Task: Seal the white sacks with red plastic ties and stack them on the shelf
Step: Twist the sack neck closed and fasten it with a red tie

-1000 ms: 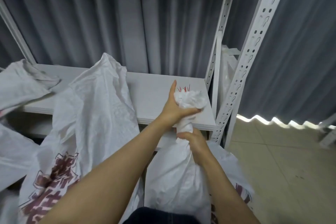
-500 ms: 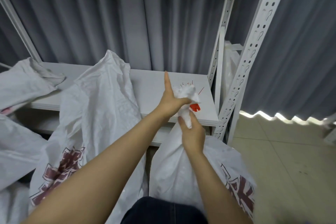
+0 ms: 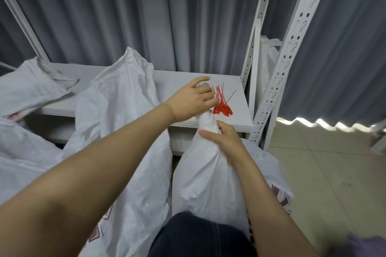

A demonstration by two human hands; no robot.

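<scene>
A filled white sack [image 3: 211, 175] stands between my knees with its top twisted into a neck. My left hand [image 3: 193, 99] curls over the end of that neck, pressing it down toward the shelf. Lower on the neck, my right hand [image 3: 224, 136] grips the gathered cloth. A bundle of red plastic ties [image 3: 222, 102] lies on the white shelf board [image 3: 177, 81], just right of my left fingers. Whether those fingers touch a tie is hidden.
A second white sack [image 3: 125, 115] with an open top leans against the shelf at the left. Another sack [image 3: 27, 87] lies on the shelf's left end. White perforated uprights [image 3: 282, 69] rise at the right, with grey curtain behind and tiled floor [image 3: 325, 173] to the right.
My left hand has bent the sack's neck over and down toward the shelf, so the red ties now show. My right hand has slid lower on the neck.
</scene>
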